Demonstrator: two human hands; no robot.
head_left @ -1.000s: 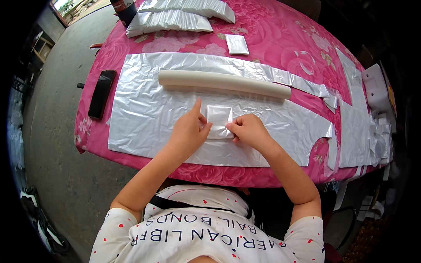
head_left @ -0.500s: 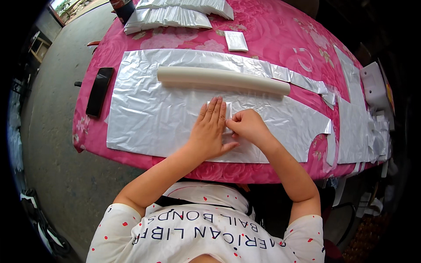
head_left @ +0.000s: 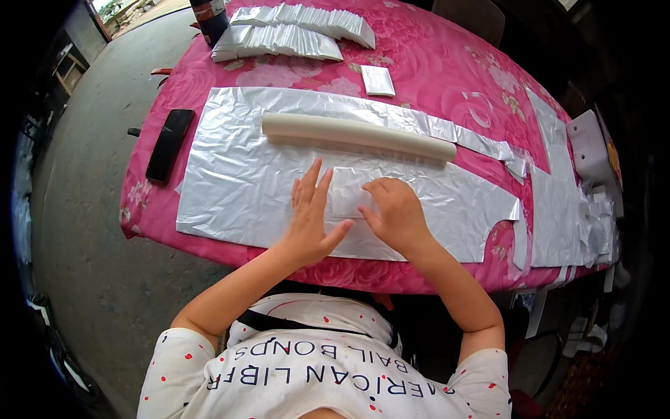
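A small folded square of thin whitish plastic (head_left: 345, 190) lies on a large silvery-white plastic sheet (head_left: 230, 188). At the square's left side is my left hand (head_left: 307, 220), fingers extended and thumb spread, holding nothing. My right hand (head_left: 399, 215) hovers over or touches the square's right side; I cannot tell which. Its fingers are curved, with a gap between thumb and forefinger. Beyond both hands a cream-coloured, smooth round tube (head_left: 356, 136) rests lengthwise on the sheet.
The table has a pink floral cloth (head_left: 447, 77). Stacks of folded plastic packets (head_left: 279, 42) stand at the back left beside a dark bottle (head_left: 209, 21). One more flat packet (head_left: 377, 80) lies nearer. A black phone (head_left: 170, 145) is at left; plastic pieces (head_left: 555, 216) and a white holder (head_left: 588, 143) are at right.
My left hand has lifted off the folded square and moved left, uncovering it. The right hand's pinch has loosened, its thumb and fingers now apart. The view has shifted slightly.
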